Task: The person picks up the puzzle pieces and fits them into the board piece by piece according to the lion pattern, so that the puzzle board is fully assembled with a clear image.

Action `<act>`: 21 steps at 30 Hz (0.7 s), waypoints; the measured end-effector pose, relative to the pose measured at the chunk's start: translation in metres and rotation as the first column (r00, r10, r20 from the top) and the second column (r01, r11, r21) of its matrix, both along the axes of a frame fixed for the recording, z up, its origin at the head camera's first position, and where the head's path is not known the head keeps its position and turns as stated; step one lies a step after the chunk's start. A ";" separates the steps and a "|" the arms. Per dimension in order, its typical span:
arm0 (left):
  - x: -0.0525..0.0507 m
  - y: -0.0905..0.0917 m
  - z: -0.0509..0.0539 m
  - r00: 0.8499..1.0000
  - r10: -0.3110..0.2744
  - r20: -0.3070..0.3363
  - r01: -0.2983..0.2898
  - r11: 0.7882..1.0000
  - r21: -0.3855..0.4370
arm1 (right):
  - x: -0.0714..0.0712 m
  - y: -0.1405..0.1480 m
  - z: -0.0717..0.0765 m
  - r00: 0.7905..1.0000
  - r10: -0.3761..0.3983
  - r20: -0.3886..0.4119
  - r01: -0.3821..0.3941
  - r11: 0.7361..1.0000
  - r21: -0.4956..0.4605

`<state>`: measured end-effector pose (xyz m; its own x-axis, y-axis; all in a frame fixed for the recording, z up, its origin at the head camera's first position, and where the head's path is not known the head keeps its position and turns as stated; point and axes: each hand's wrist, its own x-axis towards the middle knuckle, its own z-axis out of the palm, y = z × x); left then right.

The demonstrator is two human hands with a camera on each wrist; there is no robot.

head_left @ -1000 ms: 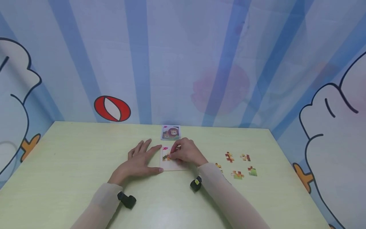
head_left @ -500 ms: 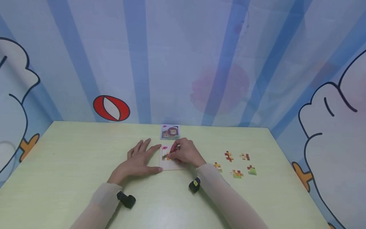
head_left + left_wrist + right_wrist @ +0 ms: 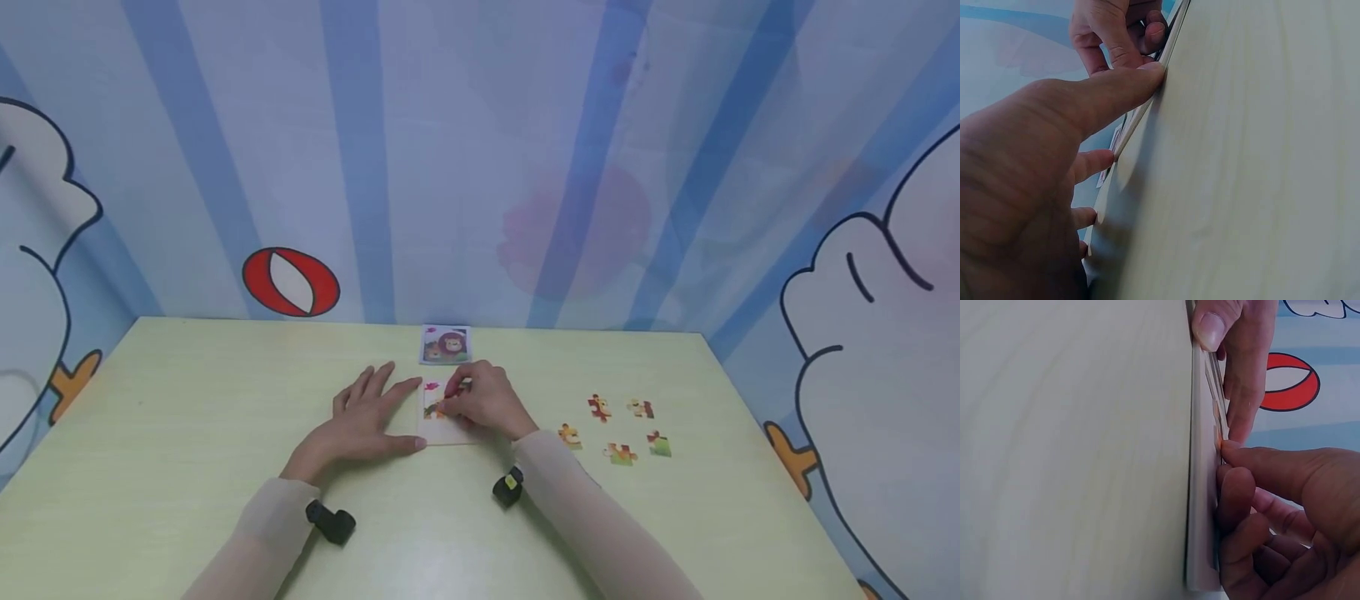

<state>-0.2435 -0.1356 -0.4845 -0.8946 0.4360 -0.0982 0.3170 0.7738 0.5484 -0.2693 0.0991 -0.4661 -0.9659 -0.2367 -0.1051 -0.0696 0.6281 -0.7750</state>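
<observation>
A white puzzle board [image 3: 444,433] lies flat on the table, partly filled at its upper left with a pink shape and some green and orange. My left hand [image 3: 367,425] is spread beside it, thumb and index fingertips touching its left edge. In the left wrist view the thumb [image 3: 1116,87] rests on the board's rim. Over the board, my right hand [image 3: 487,400] pinches a small puzzle piece, mostly hidden by the fingers. The right wrist view shows the right thumb [image 3: 1279,465] and curled fingers low against the board [image 3: 1200,500], a bit of orange at the fingertips.
Behind the board lies a picture card [image 3: 446,345] with a lion. To the right are several loose puzzle pieces, among them a red-brown one [image 3: 599,407], a green one [image 3: 659,443] and a yellow one [image 3: 569,436]. A striped curtain [image 3: 465,167] hangs behind the table.
The right forearm has shifted slightly left, uncovering the yellow piece beside its sleeve. Both hands otherwise keep their places at the board.
</observation>
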 end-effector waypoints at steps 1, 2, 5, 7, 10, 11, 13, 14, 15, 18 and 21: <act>0.000 0.000 0.000 1.000 0.000 0.001 0.000 1.000 0.000 | 0.000 0.001 0.000 1.000 0.002 0.002 -0.002 1.000 -0.006; 0.000 0.000 0.000 1.000 0.000 0.004 0.000 1.000 0.000 | 0.000 0.002 0.000 1.000 0.005 0.007 -0.005 1.000 -0.010; 0.000 0.000 0.001 1.000 -0.003 0.005 0.003 1.000 -0.011 | 0.000 0.007 0.000 1.000 0.019 0.020 -0.019 1.000 -0.016; 0.000 0.001 0.002 1.000 0.001 0.006 -0.001 1.000 -0.015 | 0.000 0.012 0.001 0.999 0.026 0.020 -0.026 0.999 -0.024; 0.000 0.001 0.002 1.000 0.006 0.003 -0.006 1.000 -0.024 | 0.000 0.021 0.005 1.000 0.024 0.013 -0.023 0.999 -0.044; -0.001 0.001 0.002 1.000 0.008 0.001 -0.008 1.000 -0.026 | 0.000 0.025 0.007 1.000 0.019 0.011 -0.018 0.998 -0.054; -0.001 0.001 0.003 1.000 0.008 -0.001 -0.008 1.000 -0.029 | 0.000 0.034 0.011 1.000 0.006 0.019 -0.004 0.997 -0.082; -0.001 0.001 0.003 1.000 0.008 0.001 -0.008 1.000 -0.028 | 0.000 0.038 0.013 1.000 0.000 0.024 0.002 0.996 -0.091; -0.001 0.001 0.003 1.000 0.008 0.003 -0.008 1.000 -0.024 | 0.000 0.043 0.014 0.999 -0.007 0.032 0.010 0.995 -0.100; 0.000 0.000 0.003 1.000 0.002 0.006 -0.002 1.000 -0.002 | 0.000 0.056 0.017 0.998 -0.028 0.062 0.036 0.992 -0.124; 0.001 -0.001 0.001 1.000 -0.003 -0.001 0.003 1.000 0.027 | 0.000 0.067 0.019 0.996 -0.045 0.076 0.055 0.989 -0.137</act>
<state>-0.2430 -0.1368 -0.4832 -0.8935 0.4409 -0.0858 0.3195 0.7581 0.5685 -0.2688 0.1663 -0.4469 -0.9679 -0.2052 -0.1451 0.0191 0.5156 -0.8566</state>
